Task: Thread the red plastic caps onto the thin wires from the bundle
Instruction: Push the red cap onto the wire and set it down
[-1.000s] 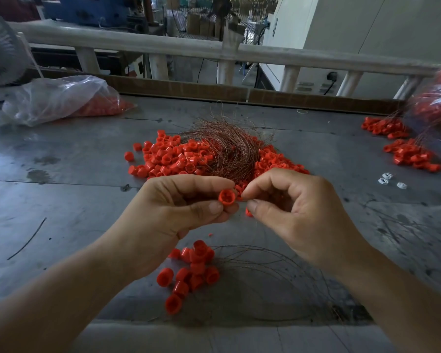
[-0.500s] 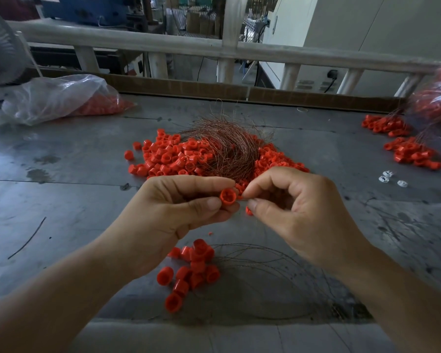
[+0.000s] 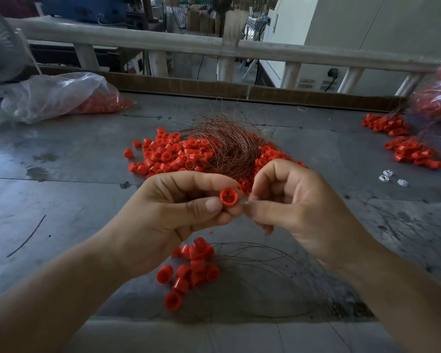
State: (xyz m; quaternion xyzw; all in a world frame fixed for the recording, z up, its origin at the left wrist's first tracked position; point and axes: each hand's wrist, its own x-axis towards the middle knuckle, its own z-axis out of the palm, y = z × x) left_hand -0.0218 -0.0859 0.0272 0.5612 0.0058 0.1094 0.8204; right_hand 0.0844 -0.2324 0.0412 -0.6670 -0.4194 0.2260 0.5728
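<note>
Barely anything has shifted: the right hand (image 3: pixel 298 207) has dipped its pinch a little, and it now meets the left fingertips beside the red cap (image 3: pixel 229 196). The left hand (image 3: pixel 168 220) pinches that cap at frame centre, open mouth toward the camera. The right thumb and forefinger pinch a thin wire (image 3: pixel 245 203), seen only as a faint glint. Above the hands, the wire bundle (image 3: pixel 229 146) lies over the loose caps (image 3: pixel 168 156) on the table (image 3: pixel 61 200). Below the hands sits a threaded cluster (image 3: pixel 194 268).

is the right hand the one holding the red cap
No, the left hand pinches the red cap between thumb and fingers.
</note>
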